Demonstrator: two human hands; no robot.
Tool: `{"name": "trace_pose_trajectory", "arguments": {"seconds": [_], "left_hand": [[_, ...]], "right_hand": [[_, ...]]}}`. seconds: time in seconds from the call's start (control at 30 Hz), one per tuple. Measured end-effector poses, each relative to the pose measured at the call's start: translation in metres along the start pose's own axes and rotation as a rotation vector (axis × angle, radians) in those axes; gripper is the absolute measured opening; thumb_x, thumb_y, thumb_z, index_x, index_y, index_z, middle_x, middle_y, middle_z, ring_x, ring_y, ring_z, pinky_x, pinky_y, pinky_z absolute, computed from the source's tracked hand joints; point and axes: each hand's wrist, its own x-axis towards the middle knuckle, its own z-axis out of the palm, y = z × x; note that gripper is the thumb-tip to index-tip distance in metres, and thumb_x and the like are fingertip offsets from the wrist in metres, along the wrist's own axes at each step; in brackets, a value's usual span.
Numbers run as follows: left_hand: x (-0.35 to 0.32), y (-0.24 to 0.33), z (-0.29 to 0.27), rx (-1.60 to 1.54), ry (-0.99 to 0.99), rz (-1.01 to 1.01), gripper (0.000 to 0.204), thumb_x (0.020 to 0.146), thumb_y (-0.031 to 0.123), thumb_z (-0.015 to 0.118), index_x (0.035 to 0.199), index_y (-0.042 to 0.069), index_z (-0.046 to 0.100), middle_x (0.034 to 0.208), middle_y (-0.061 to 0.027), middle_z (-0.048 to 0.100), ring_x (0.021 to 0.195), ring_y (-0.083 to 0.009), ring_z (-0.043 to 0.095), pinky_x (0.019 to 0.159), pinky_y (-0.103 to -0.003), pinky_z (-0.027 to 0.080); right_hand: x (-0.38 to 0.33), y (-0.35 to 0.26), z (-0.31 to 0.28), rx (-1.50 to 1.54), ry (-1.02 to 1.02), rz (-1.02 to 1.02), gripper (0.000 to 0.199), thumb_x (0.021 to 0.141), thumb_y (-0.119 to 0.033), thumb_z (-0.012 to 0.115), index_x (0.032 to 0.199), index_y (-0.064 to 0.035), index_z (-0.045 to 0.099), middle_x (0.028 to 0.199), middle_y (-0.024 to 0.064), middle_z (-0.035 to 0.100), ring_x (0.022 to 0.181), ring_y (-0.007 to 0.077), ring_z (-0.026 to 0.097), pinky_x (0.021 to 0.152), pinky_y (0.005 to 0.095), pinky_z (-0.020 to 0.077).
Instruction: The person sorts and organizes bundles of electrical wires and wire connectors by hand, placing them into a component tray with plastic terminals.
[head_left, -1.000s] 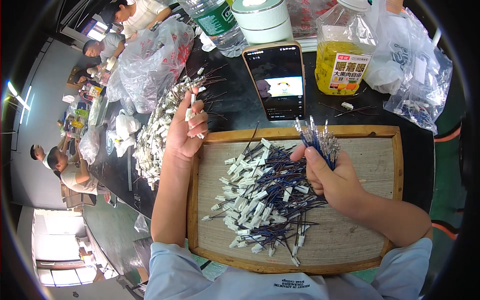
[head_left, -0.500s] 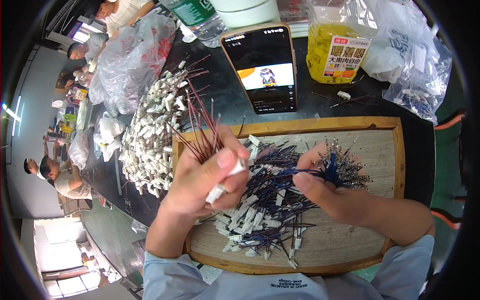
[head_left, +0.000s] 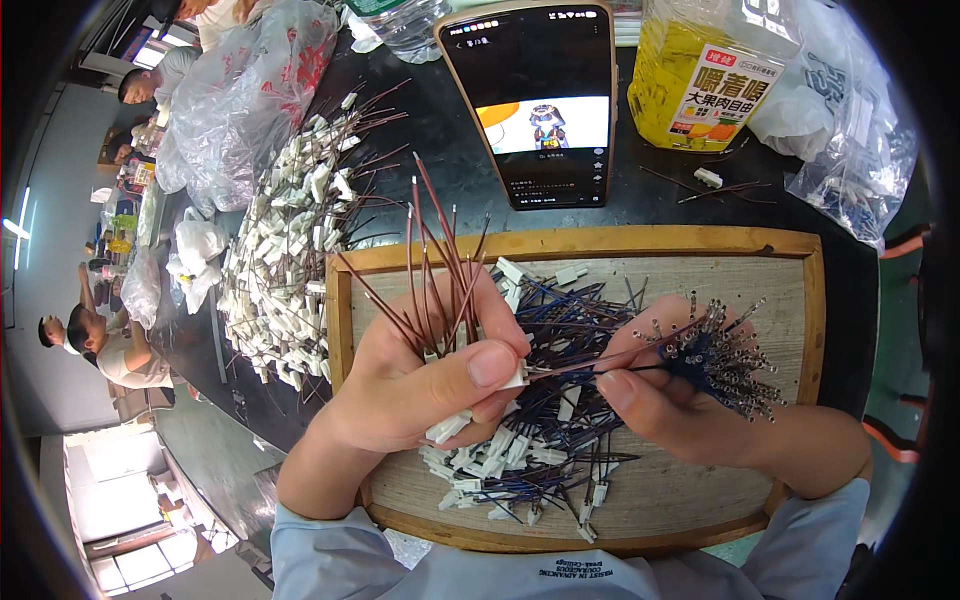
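My left hand (head_left: 410, 395) is closed around several white plastic connectors with brown wires (head_left: 432, 270) fanning upward, their stripped tips bare. Its thumb presses one white connector (head_left: 516, 377) at the side facing my right hand. A bundle of dark blue wires with crimped metal terminals (head_left: 722, 358) is gripped in my right hand (head_left: 670, 410). Between its thumb and finger a thin dark wire (head_left: 575, 372) reaches to that connector; whether it sits inside is hidden. Below both hands lies a heap of wired white connectors (head_left: 500, 455) in a wooden tray (head_left: 660, 240).
Left of the tray is a large pile of white connectors with brown wires (head_left: 285, 260), with a clear plastic bag (head_left: 245, 110) behind. A lit phone (head_left: 540, 175) stands beyond the tray, beside a yellow drink bottle (head_left: 700, 80) and plastic bags (head_left: 850, 130). Other people sit at far left.
My left hand has turned, bringing one connector to face my right hand. A wire now spans from that connector to my right fingers. The view has shifted slightly.
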Motion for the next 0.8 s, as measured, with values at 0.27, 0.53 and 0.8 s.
{"name": "trace_pose_trajectory", "arguments": {"seconds": [0.27,0.53,0.8], "left_hand": [[-0.008,0.002,0.021,0.481,0.110,0.012,0.020,0.080,0.009,0.067,0.085,-0.001,0.051,0.066,-0.0077,0.056,0.050,-0.0092,0.050,0.043,-0.022,0.038],[-0.009,0.003,0.026,0.488,0.094,-0.041,0.017,0.081,0.008,0.066,0.083,-0.002,0.053,0.066,-0.0056,0.057,0.055,-0.0085,0.053,0.049,-0.021,0.040],[-0.013,0.016,0.014,0.542,0.167,0.001,0.017,0.074,0.007,0.069,0.080,-0.003,0.057,0.061,-0.0059,0.056,0.047,-0.0099,0.051,0.042,-0.022,0.038]], "right_hand": [[0.006,0.005,-0.006,-0.124,-0.158,-0.252,0.011,0.077,-0.003,0.070,0.087,-0.0013,0.068,0.071,-0.0003,0.065,0.055,-0.0002,0.047,0.049,0.0163,0.0360],[0.010,0.005,-0.012,-0.207,-0.290,-0.274,0.012,0.078,-0.003,0.071,0.090,-0.0018,0.068,0.077,0.0040,0.068,0.063,0.0039,0.056,0.054,0.0197,0.0427],[0.011,0.009,-0.006,-0.165,-0.213,-0.293,0.010,0.080,-0.005,0.070,0.088,-0.0004,0.067,0.075,0.0068,0.067,0.063,0.0087,0.060,0.055,0.0225,0.0450]]}}
